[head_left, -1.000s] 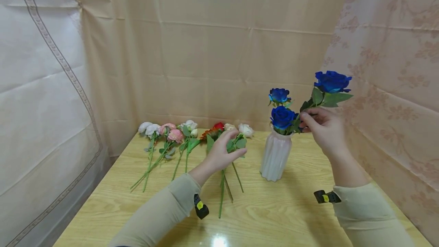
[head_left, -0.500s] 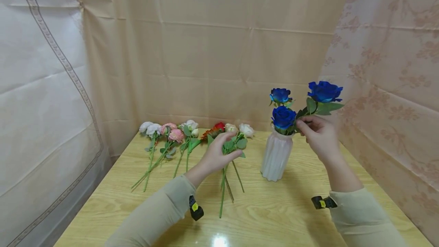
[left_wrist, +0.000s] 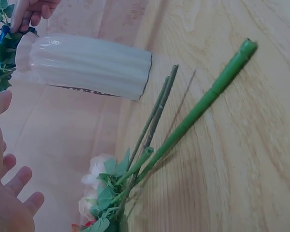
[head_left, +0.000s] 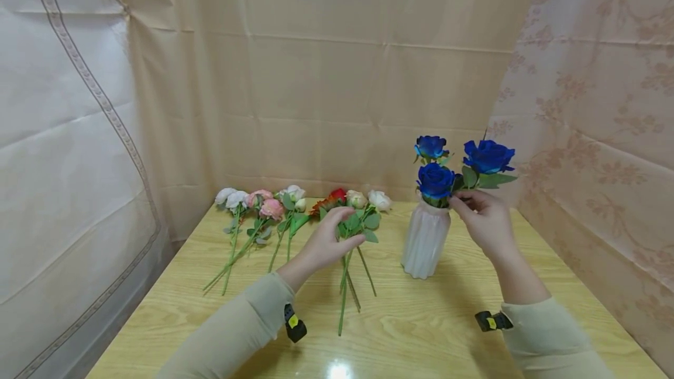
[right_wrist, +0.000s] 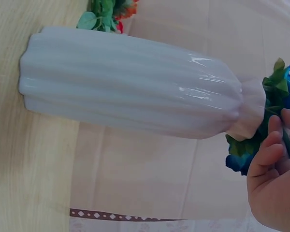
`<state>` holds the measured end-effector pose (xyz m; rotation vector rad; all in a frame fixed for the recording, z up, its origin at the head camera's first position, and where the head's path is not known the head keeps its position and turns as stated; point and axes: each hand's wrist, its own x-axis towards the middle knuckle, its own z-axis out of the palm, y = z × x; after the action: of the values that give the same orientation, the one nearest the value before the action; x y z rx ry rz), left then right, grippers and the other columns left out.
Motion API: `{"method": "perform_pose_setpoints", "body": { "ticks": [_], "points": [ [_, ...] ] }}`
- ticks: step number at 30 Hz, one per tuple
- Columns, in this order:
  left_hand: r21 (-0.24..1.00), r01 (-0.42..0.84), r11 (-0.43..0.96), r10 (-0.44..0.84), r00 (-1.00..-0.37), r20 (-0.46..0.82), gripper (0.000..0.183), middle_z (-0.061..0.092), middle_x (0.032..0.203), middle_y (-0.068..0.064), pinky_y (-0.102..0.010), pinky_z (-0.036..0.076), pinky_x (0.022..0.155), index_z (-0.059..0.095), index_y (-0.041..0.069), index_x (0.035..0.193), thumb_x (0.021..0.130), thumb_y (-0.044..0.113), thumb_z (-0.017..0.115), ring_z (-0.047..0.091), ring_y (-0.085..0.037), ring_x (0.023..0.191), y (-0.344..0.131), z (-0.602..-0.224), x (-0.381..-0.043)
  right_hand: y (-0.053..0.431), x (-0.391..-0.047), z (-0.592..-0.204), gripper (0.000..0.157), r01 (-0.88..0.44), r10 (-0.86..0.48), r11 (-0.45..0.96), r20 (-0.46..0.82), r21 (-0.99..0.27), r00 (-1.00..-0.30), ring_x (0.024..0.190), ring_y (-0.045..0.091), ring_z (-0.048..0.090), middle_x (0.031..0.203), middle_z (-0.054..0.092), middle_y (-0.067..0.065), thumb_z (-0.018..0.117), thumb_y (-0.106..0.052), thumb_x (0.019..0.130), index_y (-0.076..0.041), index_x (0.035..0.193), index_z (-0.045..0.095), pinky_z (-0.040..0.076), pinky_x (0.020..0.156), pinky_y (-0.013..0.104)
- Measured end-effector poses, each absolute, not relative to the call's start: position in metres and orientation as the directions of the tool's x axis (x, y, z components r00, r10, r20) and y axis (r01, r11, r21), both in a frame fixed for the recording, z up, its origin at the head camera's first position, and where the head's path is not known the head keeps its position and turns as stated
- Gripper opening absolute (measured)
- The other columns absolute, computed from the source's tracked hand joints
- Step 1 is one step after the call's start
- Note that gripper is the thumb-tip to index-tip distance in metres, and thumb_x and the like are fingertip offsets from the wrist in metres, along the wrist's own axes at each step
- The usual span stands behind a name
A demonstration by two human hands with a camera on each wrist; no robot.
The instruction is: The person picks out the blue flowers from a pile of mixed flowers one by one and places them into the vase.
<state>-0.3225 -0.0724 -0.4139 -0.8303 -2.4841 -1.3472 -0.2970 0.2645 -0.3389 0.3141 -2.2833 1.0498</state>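
Observation:
My right hand point(head_left: 487, 224) pinches the stem of a blue rose point(head_left: 488, 157) just above the mouth of a white fluted vase point(head_left: 425, 241). The rose's bloom leans to the right, and its lower stem is out of sight at the vase neck. Two more blue roses point(head_left: 435, 180) stand in the vase, one behind the other. In the right wrist view, the fingers point(right_wrist: 268, 150) are close to the vase rim. My left hand point(head_left: 322, 243) hovers over loose flowers, fingers spread and holding nothing. In the left wrist view, green stems point(left_wrist: 198, 111) lie beside it.
On the wooden table point(head_left: 421, 332) lie white flowers point(head_left: 231, 198), pink flowers point(head_left: 271, 209), a red flower point(head_left: 338, 195) and cream-white roses point(head_left: 379, 199). A beige curtain point(head_left: 316, 75) hangs behind the table, with a patterned cloth point(head_left: 595, 133) at the right.
My right hand has moved down and left with the blue rose, bringing its bloom lower and nearer the other two. My left hand has shifted slightly left and down.

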Motion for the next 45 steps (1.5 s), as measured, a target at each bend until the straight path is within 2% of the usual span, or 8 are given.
{"method": "perform_pose_setpoints", "body": {
  "ticks": [5, 9, 13, 18, 23, 29, 35, 45],
  "points": [
    [0.709, 0.555, 0.434, 0.385, -0.827, 0.411, 0.064, 0.043, 0.152, -0.002, -0.051, 0.042, 0.108, 0.044, 0.015, 0.152, 0.098, 0.037, 0.071, 0.046, -0.024, 0.136, -0.076, -0.416, -0.321, 0.265, -0.299, -0.348, 0.030, -0.433, 0.023, 0.696, 0.621, -0.572, -0.784, 0.079, 0.014, 0.059, 0.091, 0.071, 0.011, 0.067, -0.029, 0.101, -0.001, 0.105, 0.077, 0.048, 0.057, 0.021],
    [0.699, 0.552, 0.455, 0.389, -0.829, 0.401, 0.065, 0.043, 0.152, -0.001, -0.046, 0.044, 0.107, 0.044, 0.016, 0.152, 0.098, 0.044, 0.068, 0.046, -0.020, 0.136, -0.078, -0.417, -0.321, 0.266, -0.300, -0.354, 0.026, -0.443, 0.015, 0.701, 0.632, -0.560, -0.775, 0.076, 0.012, 0.060, 0.088, 0.072, 0.010, 0.069, -0.026, 0.099, -0.002, 0.102, 0.078, 0.047, 0.056, 0.023],
    [0.695, 0.558, 0.454, 0.390, -0.826, 0.408, 0.064, 0.044, 0.152, -0.001, -0.045, 0.046, 0.105, 0.045, 0.015, 0.152, 0.098, 0.042, 0.069, 0.046, -0.022, 0.136, -0.079, -0.417, -0.321, 0.268, -0.301, -0.355, 0.024, -0.457, 0.017, 0.696, 0.649, -0.553, -0.760, 0.075, 0.011, 0.059, 0.087, 0.072, 0.010, 0.070, -0.025, 0.099, -0.002, 0.100, 0.078, 0.046, 0.056, 0.022],
    [0.693, 0.563, 0.450, 0.395, -0.822, 0.411, 0.065, 0.043, 0.153, -0.004, -0.048, 0.044, 0.106, 0.046, 0.014, 0.151, 0.098, 0.043, 0.069, 0.047, -0.025, 0.136, -0.081, -0.416, -0.322, 0.271, -0.298, -0.351, 0.027, -0.462, 0.045, 0.680, 0.661, -0.570, -0.749, 0.059, 0.013, 0.052, 0.075, 0.067, 0.010, 0.070, -0.028, 0.099, -0.004, 0.090, 0.075, 0.040, 0.047, 0.025],
    [0.675, 0.578, 0.458, 0.392, -0.813, 0.430, 0.067, 0.044, 0.153, -0.003, -0.051, 0.042, 0.107, 0.046, 0.014, 0.151, 0.097, 0.048, 0.068, 0.048, -0.024, 0.134, -0.082, -0.413, -0.323, 0.275, -0.298, -0.342, 0.016, -0.535, 0.037, 0.600, 0.688, -0.596, -0.725, 0.051, 0.013, 0.049, 0.074, 0.063, 0.006, 0.069, -0.019, 0.100, -0.005, 0.095, 0.074, 0.040, 0.042, 0.025],
    [0.654, 0.591, 0.473, 0.392, -0.805, 0.445, 0.066, 0.043, 0.154, -0.006, -0.049, 0.042, 0.108, 0.047, 0.016, 0.151, 0.097, 0.049, 0.067, 0.047, -0.021, 0.135, -0.082, -0.409, -0.324, 0.269, -0.287, -0.324, 0.008, -0.619, -0.002, 0.527, 0.728, -0.582, -0.686, 0.058, 0.012, 0.049, 0.074, 0.059, 0.009, 0.067, -0.003, 0.098, 0.003, 0.101, 0.072, 0.041, 0.043, 0.023],
    [0.657, 0.590, 0.469, 0.392, -0.806, 0.444, 0.065, 0.043, 0.155, -0.006, -0.049, 0.040, 0.110, 0.048, 0.015, 0.150, 0.098, 0.047, 0.068, 0.044, -0.022, 0.138, -0.080, -0.406, -0.323, 0.261, -0.274, -0.313, 0.011, -0.587, -0.008, 0.571, 0.711, -0.574, -0.703, 0.061, 0.013, 0.051, 0.074, 0.058, 0.016, 0.065, -0.004, 0.100, 0.005, 0.102, 0.070, 0.043, 0.046, 0.022],
    [0.655, 0.571, 0.495, 0.400, -0.819, 0.412, 0.062, 0.042, 0.155, -0.005, -0.047, 0.041, 0.109, 0.048, 0.014, 0.150, 0.099, 0.042, 0.068, 0.045, -0.022, 0.137, -0.079, -0.409, -0.322, 0.274, -0.300, -0.345, 0.011, -0.541, -0.007, 0.612, 0.679, -0.577, -0.734, 0.061, 0.015, 0.054, 0.075, 0.063, 0.007, 0.069, -0.018, 0.100, -0.007, 0.100, 0.073, 0.045, 0.044, 0.026]
  ]
}}
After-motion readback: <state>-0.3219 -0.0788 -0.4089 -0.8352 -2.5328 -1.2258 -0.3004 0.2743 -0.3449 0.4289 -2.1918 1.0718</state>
